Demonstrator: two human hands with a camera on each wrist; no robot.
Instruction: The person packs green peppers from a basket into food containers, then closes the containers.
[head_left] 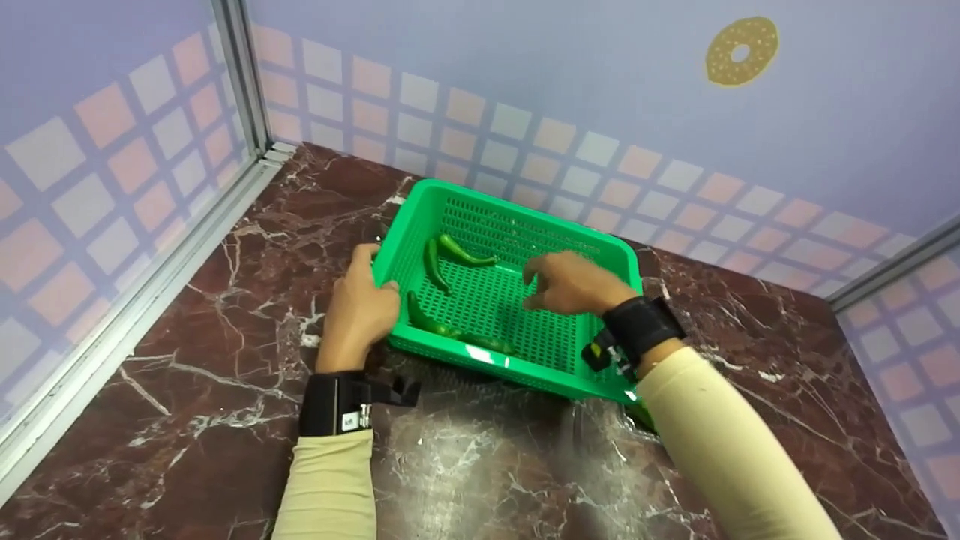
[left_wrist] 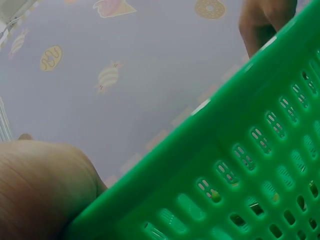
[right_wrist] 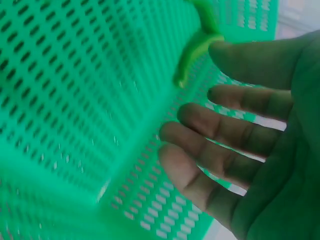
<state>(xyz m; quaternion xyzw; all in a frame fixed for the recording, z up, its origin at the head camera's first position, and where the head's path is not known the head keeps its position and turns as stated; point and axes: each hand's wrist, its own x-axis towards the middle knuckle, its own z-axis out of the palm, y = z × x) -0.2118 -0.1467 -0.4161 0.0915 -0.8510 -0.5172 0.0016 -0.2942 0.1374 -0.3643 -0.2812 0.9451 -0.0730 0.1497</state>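
Note:
A green perforated plastic basket (head_left: pixel 517 212) sits tilted in the middle of the head view. My left hand (head_left: pixel 361 304) grips its left rim, thumb over the inner side and fingers outside. Inside at the left lie two long green chili peppers, one curved (head_left: pixel 466 253) and one beside it (head_left: pixel 435 266). More green peppers (head_left: pixel 427 319) lie along the near wall. Over the right part of the basket hovers my right hand (head_left: pixel 574 283). In the right wrist view its fingers (right_wrist: pixel 215 155) are spread and loosely bent with nothing between them.
Dark red marbled counter (head_left: pixel 210 382) surrounds the basket. A tiled-pattern wall (head_left: pixel 510 120) rises close behind the basket, and a metal-framed panel (head_left: pixel 247 90) stands at the left. Something green (head_left: pixel 640 415) shows on the counter beside my right forearm.

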